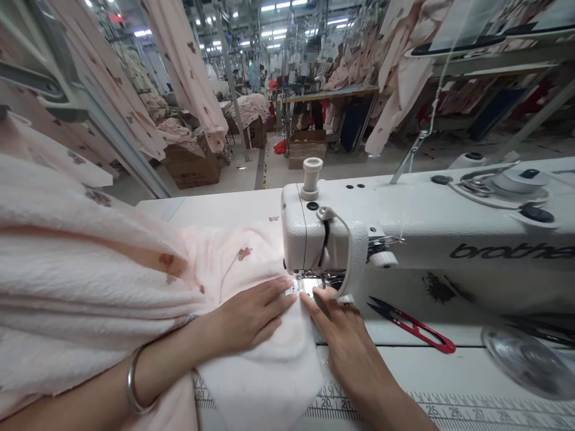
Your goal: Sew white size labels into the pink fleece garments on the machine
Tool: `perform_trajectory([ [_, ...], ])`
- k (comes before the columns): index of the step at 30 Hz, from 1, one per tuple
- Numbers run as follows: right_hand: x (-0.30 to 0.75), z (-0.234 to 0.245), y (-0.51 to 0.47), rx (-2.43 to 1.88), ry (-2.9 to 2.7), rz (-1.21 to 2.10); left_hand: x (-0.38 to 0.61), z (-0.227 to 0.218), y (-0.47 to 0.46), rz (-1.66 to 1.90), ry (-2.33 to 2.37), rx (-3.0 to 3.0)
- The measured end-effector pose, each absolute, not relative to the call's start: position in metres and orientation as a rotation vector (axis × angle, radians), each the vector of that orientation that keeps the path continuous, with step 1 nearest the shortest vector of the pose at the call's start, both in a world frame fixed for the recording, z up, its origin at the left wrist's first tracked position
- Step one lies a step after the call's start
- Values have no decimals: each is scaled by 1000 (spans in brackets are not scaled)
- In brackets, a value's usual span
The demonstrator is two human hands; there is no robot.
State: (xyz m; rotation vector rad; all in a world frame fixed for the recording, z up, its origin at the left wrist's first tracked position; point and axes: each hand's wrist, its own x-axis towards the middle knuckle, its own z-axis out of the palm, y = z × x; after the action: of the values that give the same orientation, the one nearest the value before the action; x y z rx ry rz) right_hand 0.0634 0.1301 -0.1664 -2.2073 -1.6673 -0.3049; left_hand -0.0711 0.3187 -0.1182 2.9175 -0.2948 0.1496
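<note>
My left hand [249, 317] lies flat with fingers stretched out on pale pink fabric [233, 263] printed with small brown figures, its fingertips close to the needle area of a white sewing machine [404, 233]. My right hand [344, 335] rests on the fabric's edge to the right, fingers extended and pressing it down just in front of the presser foot [309, 286]. A small white label [290, 291] sits between the two hands' fingertips. A silver bangle [133, 383] circles my left wrist. A big bundle of the same fabric [67, 269] is heaped at left.
Red-handled thread snips [415, 328] lie on the table right of the needle. A ruler strip [449, 410] runs along the table's front edge. A metal disc [525, 359] sits at right. Beyond are cardboard boxes [191, 164], hanging garments and other workstations.
</note>
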Motion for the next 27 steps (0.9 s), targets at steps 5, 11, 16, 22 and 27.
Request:
perform_trajectory([
  [5,66,-158,131,-2215,-1688,-422,-65,-117,325,176,-279,2908],
  [11,68,-154,128,-2225,-1677,-199,-55,-116,333,149,-232,2891],
  [16,59,-151,126,-2185,-1658,-248,-57,-115,330,194,-230,2883],
  [22,32,-155,145,-2152,-1694,-483,-58,-123,330,262,-164,2862],
  [27,3,-152,155,-2153,-1675,-466,-80,-118,333,282,60,2893],
])
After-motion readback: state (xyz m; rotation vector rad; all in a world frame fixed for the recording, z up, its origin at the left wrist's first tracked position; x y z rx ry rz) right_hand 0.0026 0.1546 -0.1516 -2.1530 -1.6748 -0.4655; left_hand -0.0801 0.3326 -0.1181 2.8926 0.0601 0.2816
